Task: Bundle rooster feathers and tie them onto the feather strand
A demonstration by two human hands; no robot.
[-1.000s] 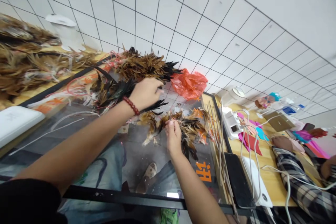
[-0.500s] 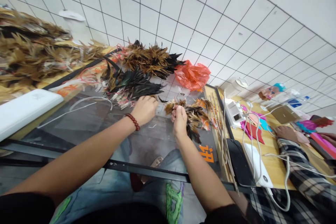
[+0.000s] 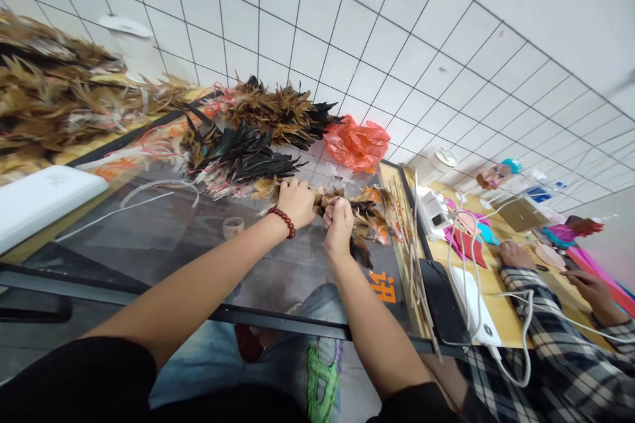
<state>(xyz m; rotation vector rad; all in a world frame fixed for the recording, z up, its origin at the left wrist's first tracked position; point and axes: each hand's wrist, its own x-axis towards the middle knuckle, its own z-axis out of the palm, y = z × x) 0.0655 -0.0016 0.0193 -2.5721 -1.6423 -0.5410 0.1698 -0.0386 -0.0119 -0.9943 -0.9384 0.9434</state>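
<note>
My left hand point(image 3: 296, 202) is closed, with tan feather tips point(image 3: 268, 189) showing on its left side. Close beside it, my right hand point(image 3: 340, 221) pinches a small bunch of brown feathers point(image 3: 325, 197); the fingertips partly hide the grip. Right of that hand lies a loose heap of brown and black feathers point(image 3: 370, 211). Beyond my left hand rests a bundle of glossy black feathers point(image 3: 248, 155) with pale quill ends. Behind this one is a brown feather bundle point(image 3: 278, 109). All of it lies on a dark glass-topped table point(image 3: 268, 271).
A crumpled red plastic bag point(image 3: 357, 143) sits against the tiled wall. Thin sticks point(image 3: 409, 238), a black phone point(image 3: 444, 301) and a white power bank point(image 3: 473, 304) lie at right, near a co-worker's plaid sleeve point(image 3: 540, 310). More feathers point(image 3: 44, 106) and a white box point(image 3: 49, 201) are at left.
My left hand has moved right, from beside the black feather bundle to next to my right hand, and tan feathers now show at it. My right hand stays on its feathers.
</note>
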